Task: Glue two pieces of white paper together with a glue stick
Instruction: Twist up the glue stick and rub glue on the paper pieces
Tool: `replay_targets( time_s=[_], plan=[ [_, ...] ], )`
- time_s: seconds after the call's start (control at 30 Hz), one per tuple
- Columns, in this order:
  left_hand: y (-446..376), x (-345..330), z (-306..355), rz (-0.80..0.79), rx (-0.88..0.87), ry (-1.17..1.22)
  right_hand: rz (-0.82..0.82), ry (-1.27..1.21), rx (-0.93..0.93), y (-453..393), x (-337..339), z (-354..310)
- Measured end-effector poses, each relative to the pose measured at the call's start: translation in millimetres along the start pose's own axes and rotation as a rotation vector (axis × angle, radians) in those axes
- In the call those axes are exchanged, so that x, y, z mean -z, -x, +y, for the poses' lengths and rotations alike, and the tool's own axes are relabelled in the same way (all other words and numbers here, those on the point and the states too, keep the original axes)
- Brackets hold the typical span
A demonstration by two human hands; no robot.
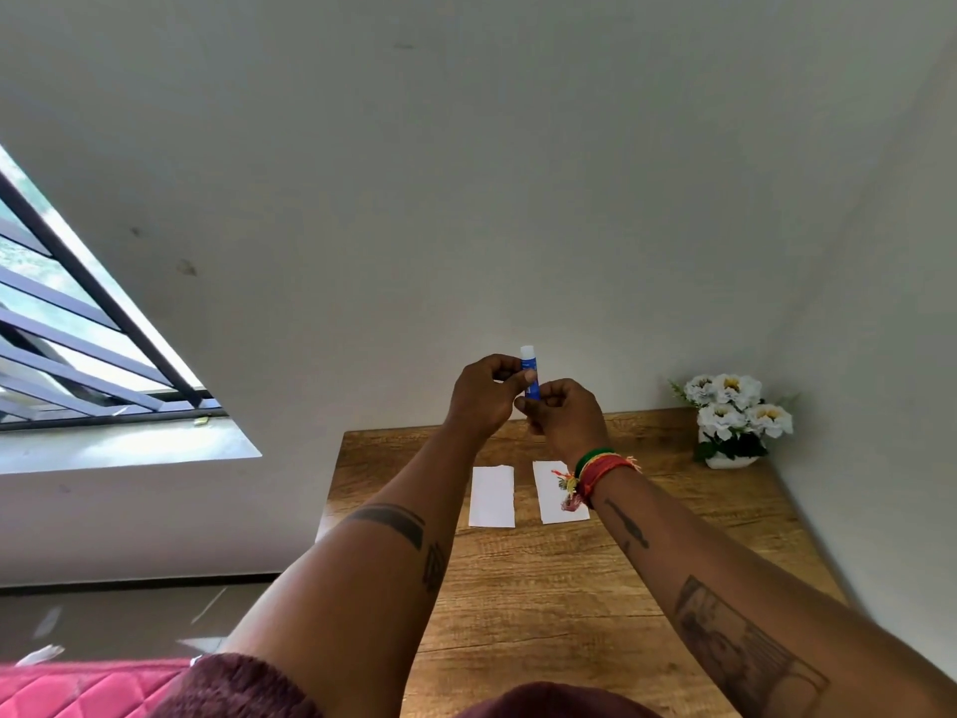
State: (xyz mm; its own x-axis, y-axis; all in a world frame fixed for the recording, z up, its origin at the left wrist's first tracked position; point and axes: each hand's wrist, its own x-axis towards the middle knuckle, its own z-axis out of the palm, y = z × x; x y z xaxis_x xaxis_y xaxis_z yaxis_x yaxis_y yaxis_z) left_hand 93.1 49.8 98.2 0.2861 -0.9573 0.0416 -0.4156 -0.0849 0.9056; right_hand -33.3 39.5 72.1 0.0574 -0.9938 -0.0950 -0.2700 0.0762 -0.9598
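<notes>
Both hands are raised above the far part of the desk, and between them they are holding a blue glue stick (pixel 530 378) upright, its pale top end poking out above the fingers. The left hand (pixel 484 393) is curling round the upper part of the stick, thumb lying across the blue barrel, while the right hand (pixel 562 414) is closing its fingers around the lower end; whether the cap is on or off I cannot tell from here. On the right wrist a bundle of red, green and yellow thread bracelets (pixel 600 471) is hanging, its loose tassel dangling over the paper below. Under the hands, two white paper pieces are lying flat on the wooden desk (pixel 569 588), side by side with a narrow strip of wood showing between them: the left paper piece (pixel 492 497) fully in sight, the right paper piece (pixel 551 497) partly covered by the wrist and bracelets. Both are sitting toward the far edge, roughly midway along it. In the far right corner of the desk a small white pot of white flowers (pixel 733 419) is standing against the wall.
</notes>
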Motion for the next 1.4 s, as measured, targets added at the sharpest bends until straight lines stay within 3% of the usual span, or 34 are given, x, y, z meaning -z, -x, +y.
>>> replay_targets(
  time_s=[0.33, 0.67, 0.93, 1.2, 1.4],
  plan=[
    [-4, -3, -5, 0.006, 0.017, -0.011, -0.135, 0.056, 0.041, -1, 2, 2],
    [-3, -6, -2, -0.009, -0.004, -0.025, -0.029, 0.004, -0.034, -3, 1, 2],
    [-7, -4, -3, -0.007, -0.007, -0.028, -0.150, 0.010, 0.007, -2, 4, 1],
    [-7, -5, -2, -0.011, -0.013, -0.026, -0.057, -0.028, -0.018, -3, 4, 2],
    [-8, -3, -2, -0.005, -0.014, -0.029, -0.138, 0.016, 0.036, -5, 8, 1]
  ],
)
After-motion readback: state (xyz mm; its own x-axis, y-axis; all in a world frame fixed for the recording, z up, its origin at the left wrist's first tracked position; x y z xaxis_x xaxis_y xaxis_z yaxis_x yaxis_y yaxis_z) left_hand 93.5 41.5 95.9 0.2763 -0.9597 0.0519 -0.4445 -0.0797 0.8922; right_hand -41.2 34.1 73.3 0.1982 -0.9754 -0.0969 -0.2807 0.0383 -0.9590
